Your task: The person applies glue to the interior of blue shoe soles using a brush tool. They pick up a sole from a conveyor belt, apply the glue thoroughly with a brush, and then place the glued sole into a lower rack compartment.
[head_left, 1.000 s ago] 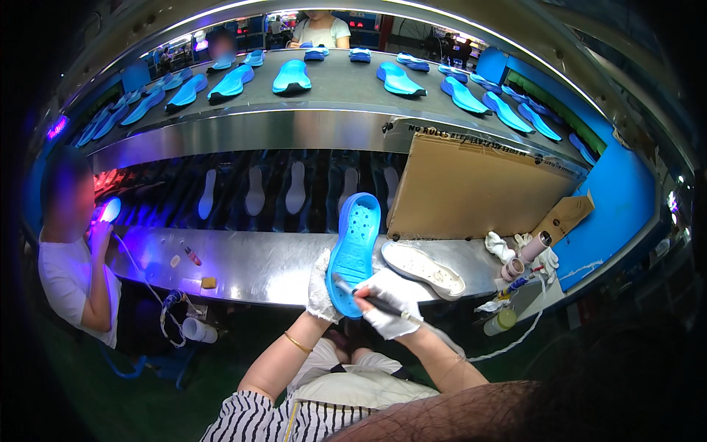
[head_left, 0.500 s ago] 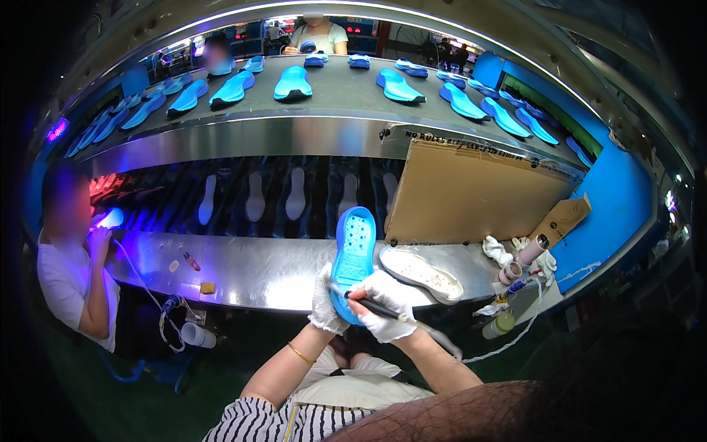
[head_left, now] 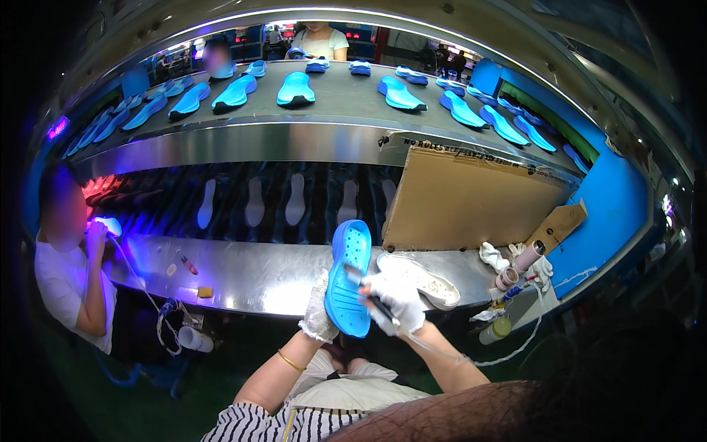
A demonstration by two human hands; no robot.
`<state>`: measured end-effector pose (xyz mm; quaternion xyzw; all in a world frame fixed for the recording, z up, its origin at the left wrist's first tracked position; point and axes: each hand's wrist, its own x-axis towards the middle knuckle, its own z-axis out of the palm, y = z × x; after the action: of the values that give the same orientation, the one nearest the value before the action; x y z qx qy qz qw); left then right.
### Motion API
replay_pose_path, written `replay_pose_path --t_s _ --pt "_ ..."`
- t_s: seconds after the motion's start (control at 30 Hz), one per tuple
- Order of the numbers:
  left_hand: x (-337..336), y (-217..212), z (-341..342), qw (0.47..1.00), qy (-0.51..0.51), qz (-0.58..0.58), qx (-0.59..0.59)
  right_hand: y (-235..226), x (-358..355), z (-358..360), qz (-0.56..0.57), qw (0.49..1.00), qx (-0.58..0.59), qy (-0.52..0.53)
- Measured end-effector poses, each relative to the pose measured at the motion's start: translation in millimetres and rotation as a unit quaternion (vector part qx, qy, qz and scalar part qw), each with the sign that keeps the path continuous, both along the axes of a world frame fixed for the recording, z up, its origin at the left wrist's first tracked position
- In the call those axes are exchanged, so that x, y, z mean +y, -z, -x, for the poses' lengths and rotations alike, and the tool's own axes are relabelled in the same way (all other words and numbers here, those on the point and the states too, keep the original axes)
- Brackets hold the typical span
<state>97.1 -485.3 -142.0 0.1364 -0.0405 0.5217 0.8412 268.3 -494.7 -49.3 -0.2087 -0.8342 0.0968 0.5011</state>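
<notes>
At the steel bench's [head_left: 258, 276] near edge, a gloved left hand [head_left: 319, 309] is clamped on the side of a blue shoe sole [head_left: 349, 280], held upright over the edge. The gloved right hand [head_left: 398, 300], grip closed on a thin brush [head_left: 368, 289], touches the sole. A white sole [head_left: 421, 278] lies just beside; a cardboard sheet [head_left: 471, 202] stands behind.

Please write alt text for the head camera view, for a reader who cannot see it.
A person's gloved left hand holds a blue shoe sole upright while the gloved right hand touches a thin tool to it. A white sole lies on the steel workbench beyond.
</notes>
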Motion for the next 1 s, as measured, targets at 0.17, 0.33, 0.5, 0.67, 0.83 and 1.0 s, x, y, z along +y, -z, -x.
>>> replay_pose_path --t_s 0.17,0.33,0.5,0.67,0.83,1.0 --pt "-15 -33 1 0.982 -0.064 0.053 0.172 3 -21 -20 0.234 0.966 0.062 -0.089" --pt "-18 -44 -9 0.974 -0.070 0.049 0.210 -23 7 -27 0.049 0.999 -0.007 0.001" --pt "-13 -54 -5 0.971 -0.107 0.019 0.213 -52 -15 -30 0.091 0.977 -0.157 -0.109" --pt "-16 -45 6 0.975 -0.094 0.041 0.196 -17 -14 -43 0.279 0.953 -0.043 -0.108" --pt "-22 -50 -9 0.994 -0.047 0.017 0.099 4 -5 -29 0.592 0.786 0.172 -0.050" --pt "-21 -33 0 0.999 0.030 0.005 0.039 8 9 -25 0.572 0.801 0.157 -0.082"
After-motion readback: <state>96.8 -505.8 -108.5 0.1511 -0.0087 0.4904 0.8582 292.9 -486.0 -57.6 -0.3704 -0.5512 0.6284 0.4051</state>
